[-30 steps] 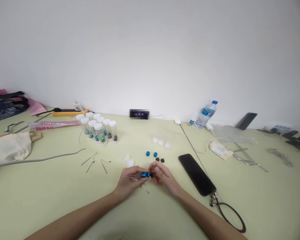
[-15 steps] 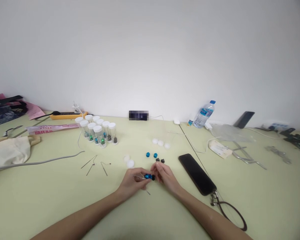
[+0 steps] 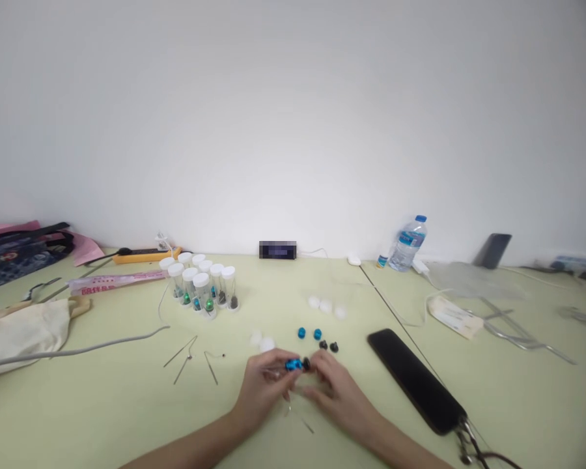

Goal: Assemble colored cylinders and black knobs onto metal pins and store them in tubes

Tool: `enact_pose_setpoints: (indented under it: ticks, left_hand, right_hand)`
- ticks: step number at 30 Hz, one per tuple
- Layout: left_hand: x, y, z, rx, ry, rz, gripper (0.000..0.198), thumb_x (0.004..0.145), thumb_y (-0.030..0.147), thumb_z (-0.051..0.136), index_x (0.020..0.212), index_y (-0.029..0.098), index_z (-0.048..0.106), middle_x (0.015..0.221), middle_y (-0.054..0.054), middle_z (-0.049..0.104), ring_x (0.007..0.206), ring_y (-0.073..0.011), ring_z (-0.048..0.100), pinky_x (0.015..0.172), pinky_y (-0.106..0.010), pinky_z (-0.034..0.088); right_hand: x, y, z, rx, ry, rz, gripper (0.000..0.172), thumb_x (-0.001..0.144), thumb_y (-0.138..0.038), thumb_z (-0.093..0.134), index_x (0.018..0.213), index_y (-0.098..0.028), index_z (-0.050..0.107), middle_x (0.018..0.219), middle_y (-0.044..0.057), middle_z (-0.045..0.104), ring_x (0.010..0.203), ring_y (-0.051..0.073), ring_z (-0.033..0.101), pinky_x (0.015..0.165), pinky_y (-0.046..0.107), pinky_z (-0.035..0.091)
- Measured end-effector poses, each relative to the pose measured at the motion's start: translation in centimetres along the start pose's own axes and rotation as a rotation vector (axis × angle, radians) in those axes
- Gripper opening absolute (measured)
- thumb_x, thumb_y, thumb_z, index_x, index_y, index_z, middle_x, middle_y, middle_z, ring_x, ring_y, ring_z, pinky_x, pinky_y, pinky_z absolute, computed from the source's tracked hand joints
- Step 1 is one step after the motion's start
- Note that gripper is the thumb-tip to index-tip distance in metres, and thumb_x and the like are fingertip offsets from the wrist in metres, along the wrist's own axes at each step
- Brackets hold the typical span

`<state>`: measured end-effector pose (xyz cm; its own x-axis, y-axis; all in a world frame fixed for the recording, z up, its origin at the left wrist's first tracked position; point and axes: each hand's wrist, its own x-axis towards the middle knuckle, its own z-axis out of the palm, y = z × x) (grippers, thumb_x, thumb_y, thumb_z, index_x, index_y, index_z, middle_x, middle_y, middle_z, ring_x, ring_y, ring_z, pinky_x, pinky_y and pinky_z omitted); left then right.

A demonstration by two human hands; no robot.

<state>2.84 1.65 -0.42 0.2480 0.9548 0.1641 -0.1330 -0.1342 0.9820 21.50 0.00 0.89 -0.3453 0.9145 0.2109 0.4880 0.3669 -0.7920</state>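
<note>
My left hand [image 3: 265,389] pinches a thin metal pin [image 3: 276,371] that carries blue beads [image 3: 293,365] and a black bead. My right hand [image 3: 333,385] meets it from the right, fingertips closed at the black bead [image 3: 306,364] on the pin's end. Both hands hover just above the pale green table [image 3: 102,404]. Just beyond them lie two loose blue beads [image 3: 309,333] and two black beads [image 3: 329,346]. White caps [image 3: 262,341] lie to the left of these.
Capped clear vials [image 3: 201,286] with beads stand at the back left, bent wire pins [image 3: 191,356] in front of them. A black phone [image 3: 415,380] lies right of my hands. A water bottle [image 3: 407,242], cable [image 3: 73,352], cloth bag [image 3: 19,331] and power strip [image 3: 141,255] sit around.
The camera has tilted up, so everything sits lower in view. My hands stay together on the pin; the right fingertips have closed in on the black bead.
</note>
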Motion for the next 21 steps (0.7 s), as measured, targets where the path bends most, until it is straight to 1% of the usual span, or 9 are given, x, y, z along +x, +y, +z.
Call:
enact_pose_setpoints:
  ticks: [2,4,5,6,9,11,14,18,21]
  left_hand:
    - [-0.1,-0.3,0.2,-0.045,-0.037,-0.036,0.026,0.072,0.032,0.074,0.089,0.013,0.069,0.073,-0.007,0.071,0.052,-0.0109,0.060,0.046,-0.019,0.050]
    - [-0.2,-0.5,0.3,-0.093,-0.044,-0.079,0.028,0.071,0.033,0.075,0.089,0.013,0.069,0.066,-0.005,0.069,0.050,-0.0101,0.058,0.045,-0.018,0.049]
    - [-0.3,-0.5,0.3,-0.114,-0.045,-0.099,0.029,0.071,0.033,0.076,0.089,0.012,0.068,0.062,-0.004,0.068,0.048,-0.0096,0.057,0.044,-0.018,0.048]
    - [-0.3,-0.5,0.2,-0.133,-0.046,-0.117,0.030,0.070,0.034,0.076,0.088,0.012,0.068,0.059,-0.004,0.067,0.046,-0.0092,0.056,0.043,-0.018,0.047]
    - [-0.6,-0.5,-0.4,-0.160,-0.054,-0.166,0.034,0.067,0.037,0.078,0.086,0.011,0.067,0.052,-0.001,0.063,0.041,-0.0087,0.053,0.039,-0.018,0.046]
    - [-0.7,-0.5,-0.9,-0.156,-0.048,-0.194,0.035,0.065,0.038,0.079,0.085,0.010,0.067,0.048,0.000,0.060,0.038,-0.0082,0.051,0.038,-0.019,0.044]
    - [-0.7,-0.2,-1.6,-0.157,-0.043,-0.198,0.033,0.066,0.036,0.079,0.084,0.011,0.068,0.050,-0.001,0.062,0.040,-0.0084,0.052,0.041,-0.019,0.046]
    - [-0.6,0.4,-1.8,-0.195,-0.046,-0.183,0.028,0.066,0.031,0.080,0.084,0.012,0.070,0.063,-0.004,0.068,0.051,-0.0103,0.060,0.053,-0.021,0.050]
    - [-0.7,0.6,-1.6,-0.199,-0.042,-0.205,0.028,0.066,0.030,0.080,0.085,0.012,0.070,0.062,-0.004,0.068,0.053,-0.0116,0.061,0.054,-0.022,0.051]
  right_hand:
    - [-0.3,-0.1,0.5,-0.048,-0.056,0.006,0.020,0.073,-0.015,0.068,0.088,-0.019,0.056,0.091,0.002,0.051,0.084,0.018,0.052,0.073,0.027,0.042]
    - [-0.6,-0.1,1.1,-0.123,-0.120,0.004,0.033,0.064,-0.013,0.075,0.092,-0.019,0.058,0.095,0.004,0.051,0.089,0.020,0.053,0.077,0.029,0.043]
    - [-0.7,0.0,1.3,-0.152,-0.137,-0.004,0.034,0.063,-0.012,0.074,0.093,-0.019,0.058,0.096,0.004,0.052,0.090,0.021,0.053,0.078,0.029,0.043]
    - [-0.8,0.1,1.5,-0.171,-0.143,-0.019,0.032,0.066,-0.011,0.071,0.094,-0.019,0.058,0.097,0.005,0.052,0.091,0.021,0.054,0.079,0.029,0.044]
    - [-0.7,0.3,1.7,-0.166,-0.104,-0.072,0.014,0.081,-0.008,0.053,0.088,-0.019,0.056,0.091,0.003,0.053,0.083,0.016,0.055,0.073,0.026,0.044]
    - [-0.4,0.4,1.8,-0.172,-0.066,-0.083,0.013,0.087,-0.009,0.046,0.083,-0.019,0.053,0.086,0.002,0.053,0.077,0.014,0.055,0.069,0.024,0.043]
    - [0.6,0.6,2.1,-0.226,-0.033,-0.083,0.014,0.089,-0.011,0.045,0.079,-0.019,0.051,0.083,0.001,0.053,0.075,0.014,0.053,0.067,0.024,0.042]
    - [2.2,0.7,2.5,-0.276,-0.064,-0.158,0.012,0.087,-0.009,0.047,0.081,-0.019,0.051,0.081,0.001,0.053,0.075,0.015,0.052,0.066,0.024,0.041]
    - [2.4,0.6,2.4,-0.244,-0.082,-0.198,0.012,0.086,-0.008,0.048,0.085,-0.019,0.052,0.084,0.001,0.053,0.076,0.014,0.052,0.066,0.024,0.041]
